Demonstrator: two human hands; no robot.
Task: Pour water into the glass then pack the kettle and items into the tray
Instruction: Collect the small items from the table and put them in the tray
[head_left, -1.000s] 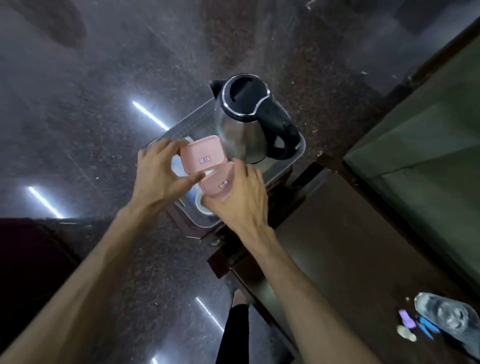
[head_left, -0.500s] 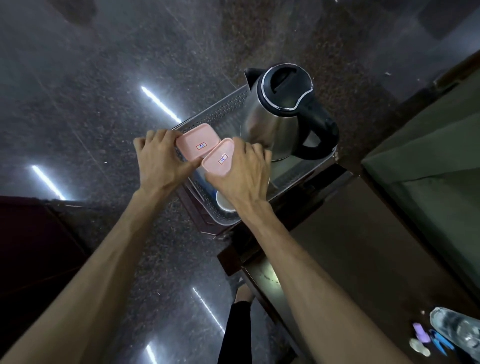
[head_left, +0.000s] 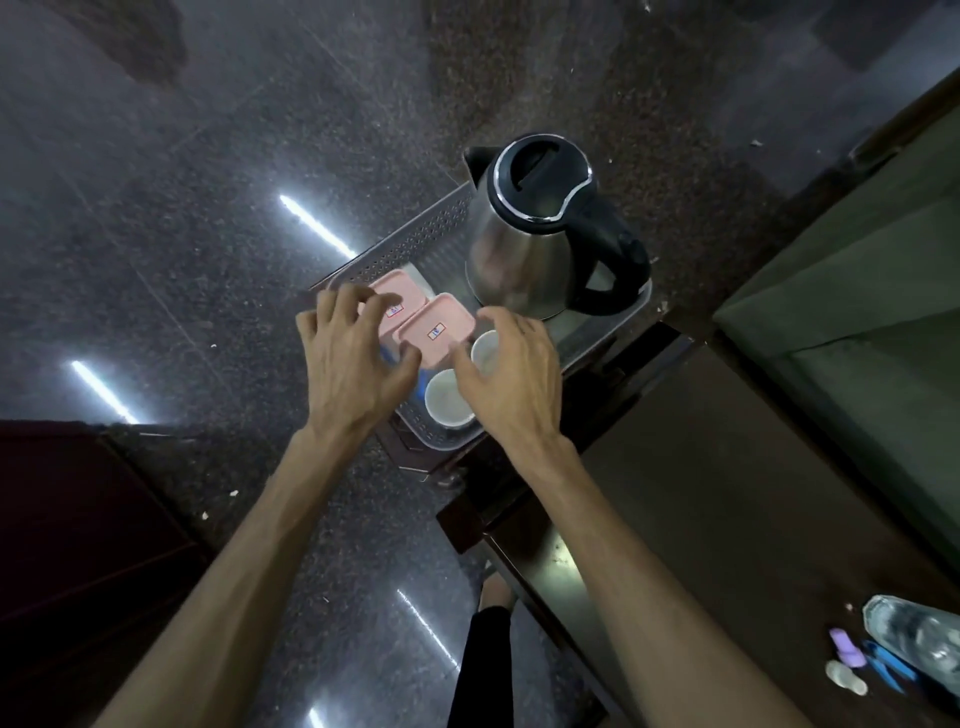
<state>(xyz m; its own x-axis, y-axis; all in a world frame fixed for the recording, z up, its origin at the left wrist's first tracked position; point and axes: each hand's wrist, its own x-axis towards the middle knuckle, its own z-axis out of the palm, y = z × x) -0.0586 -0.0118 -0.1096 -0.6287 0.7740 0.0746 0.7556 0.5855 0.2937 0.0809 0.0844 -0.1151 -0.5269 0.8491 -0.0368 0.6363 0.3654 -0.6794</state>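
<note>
hands (head_left: 431, 364) now spread off pink boxes (head_left: 415, 317)

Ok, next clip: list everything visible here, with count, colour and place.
Perforated plastic tray: one, grey, on a dark stand.
Steel kettle with black lid and handle: one, silver, far end of tray.
Lidded plastic boxes: two, pink, side by side in tray.
Round cups: two, white, near end of tray.
Clear plastic bottle: one, lower right on dark table.
Left hand: fingers spread over the boxes.
Right hand: spread over a cup.
</note>
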